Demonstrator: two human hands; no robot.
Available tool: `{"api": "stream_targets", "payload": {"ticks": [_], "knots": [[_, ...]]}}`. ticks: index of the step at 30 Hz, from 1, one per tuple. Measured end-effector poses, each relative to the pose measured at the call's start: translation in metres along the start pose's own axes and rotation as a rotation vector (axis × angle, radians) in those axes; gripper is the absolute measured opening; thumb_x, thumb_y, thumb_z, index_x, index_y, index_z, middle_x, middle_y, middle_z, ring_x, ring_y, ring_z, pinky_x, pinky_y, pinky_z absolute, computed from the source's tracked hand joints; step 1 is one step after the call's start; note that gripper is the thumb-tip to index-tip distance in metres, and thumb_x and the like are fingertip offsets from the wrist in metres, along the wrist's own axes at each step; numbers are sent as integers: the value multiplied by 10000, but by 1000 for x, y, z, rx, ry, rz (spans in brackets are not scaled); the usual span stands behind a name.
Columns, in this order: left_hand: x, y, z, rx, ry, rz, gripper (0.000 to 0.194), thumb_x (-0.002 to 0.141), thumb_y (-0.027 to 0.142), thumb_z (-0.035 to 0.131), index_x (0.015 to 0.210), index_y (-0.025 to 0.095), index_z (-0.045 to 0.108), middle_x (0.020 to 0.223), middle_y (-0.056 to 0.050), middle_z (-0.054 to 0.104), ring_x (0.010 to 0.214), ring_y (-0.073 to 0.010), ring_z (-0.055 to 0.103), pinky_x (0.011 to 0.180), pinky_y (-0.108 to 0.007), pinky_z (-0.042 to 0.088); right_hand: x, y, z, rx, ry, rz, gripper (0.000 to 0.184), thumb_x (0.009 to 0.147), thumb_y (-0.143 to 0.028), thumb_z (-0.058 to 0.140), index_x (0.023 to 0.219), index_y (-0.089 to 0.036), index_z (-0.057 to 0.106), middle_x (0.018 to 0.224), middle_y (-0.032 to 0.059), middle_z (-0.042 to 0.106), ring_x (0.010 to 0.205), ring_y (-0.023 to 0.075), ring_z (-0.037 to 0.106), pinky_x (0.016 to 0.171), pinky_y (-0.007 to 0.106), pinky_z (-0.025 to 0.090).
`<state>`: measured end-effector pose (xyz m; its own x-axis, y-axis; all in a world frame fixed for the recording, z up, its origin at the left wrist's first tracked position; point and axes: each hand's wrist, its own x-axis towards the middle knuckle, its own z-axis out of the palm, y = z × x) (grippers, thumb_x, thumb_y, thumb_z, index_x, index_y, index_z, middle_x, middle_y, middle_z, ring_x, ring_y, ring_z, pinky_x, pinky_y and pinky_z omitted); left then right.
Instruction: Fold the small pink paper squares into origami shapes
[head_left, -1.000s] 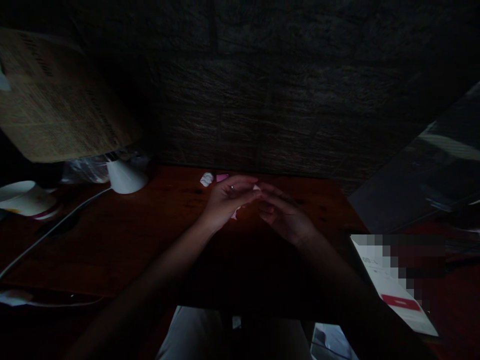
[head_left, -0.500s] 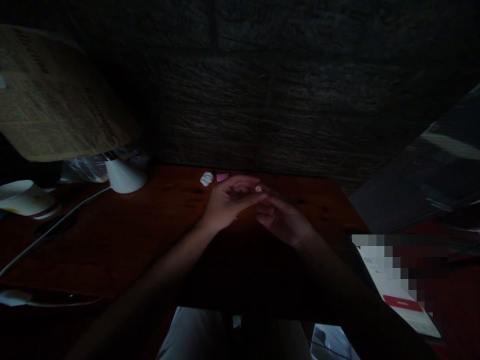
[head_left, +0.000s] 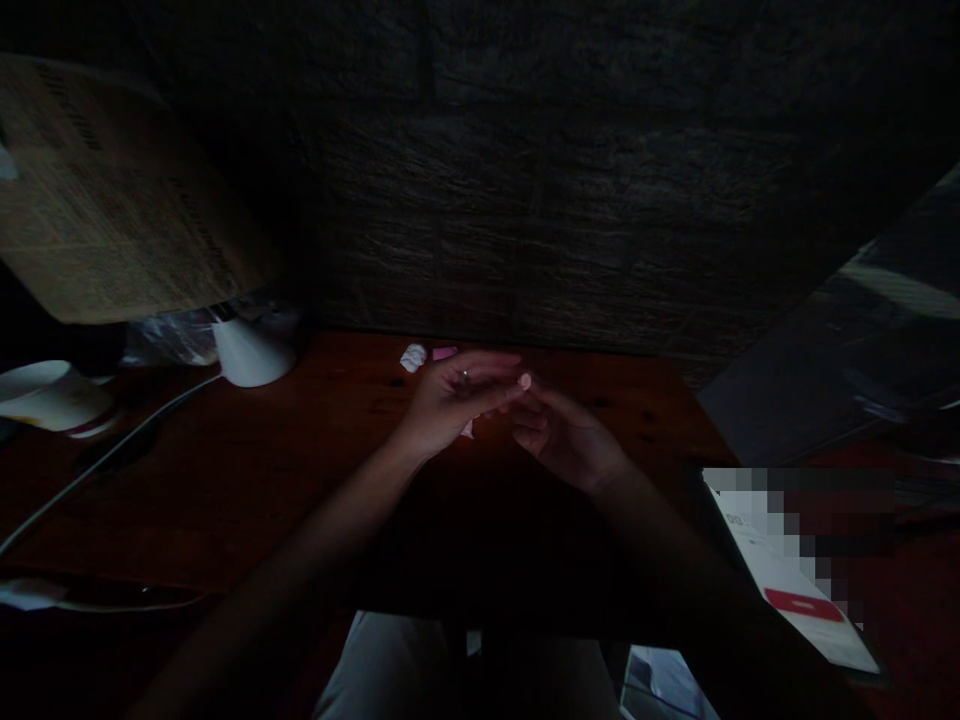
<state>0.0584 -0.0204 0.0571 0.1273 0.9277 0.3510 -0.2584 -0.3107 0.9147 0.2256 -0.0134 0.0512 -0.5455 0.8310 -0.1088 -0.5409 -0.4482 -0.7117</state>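
My left hand (head_left: 454,400) and my right hand (head_left: 566,430) meet at the fingertips above the wooden table. A small pale pink piece (head_left: 525,381), perhaps paper, is pinched where both thumbs and forefingers come together; its exact form is too small and dark to tell. Under the left hand a pink scrap (head_left: 468,429) shows in part, most of it covered by the palm. Beyond that hand lie a crumpled white paper ball (head_left: 413,357) and a flat pink slip (head_left: 444,353), whose near side is hidden by the knuckles.
At left stand a lamp with a newsprint shade (head_left: 127,200) and white base (head_left: 251,353), its cord (head_left: 112,455), and a paper cup (head_left: 56,395). A lit tablet or phone screen (head_left: 787,570) is at right. A dark brick wall (head_left: 525,200) rises behind the table (head_left: 315,440).
The pale pink piece has shifted slightly to the right between the fingertips and shows rounder. My fingers have moved a little around it, while both forearms have stayed almost in place.
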Motion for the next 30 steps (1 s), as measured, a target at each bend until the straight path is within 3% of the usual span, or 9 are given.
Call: {"api": "stream_targets", "payload": {"ticks": [10,20,30], "knots": [[1,-5,1,-1,90,-1,310,722,336,894,971,185,788,875,-53,811,612,-120,691,526,-202,518,-2,-1,3,-45,14,-32,293,653,-269,931,904,-236,784,832,-37,767,554,41,493,504,153,407],[0,1,2,76,68,97,331,671,356,929,910,181,781,909,-73,818,818,-212,778,691,-295,626,-1,2,0,-104,49,-88,314,654,-312,937,928,-253,797,819,-45,732,548,34,475,513,159,409],[-1,0,5,43,95,37,263,719,348,900,894,185,791,848,-60,815,739,-187,765,567,-238,565,-1,1,4,-123,77,-116,377,592,-356,967,919,-249,813,799,-40,721,551,32,466,511,143,411]]}}
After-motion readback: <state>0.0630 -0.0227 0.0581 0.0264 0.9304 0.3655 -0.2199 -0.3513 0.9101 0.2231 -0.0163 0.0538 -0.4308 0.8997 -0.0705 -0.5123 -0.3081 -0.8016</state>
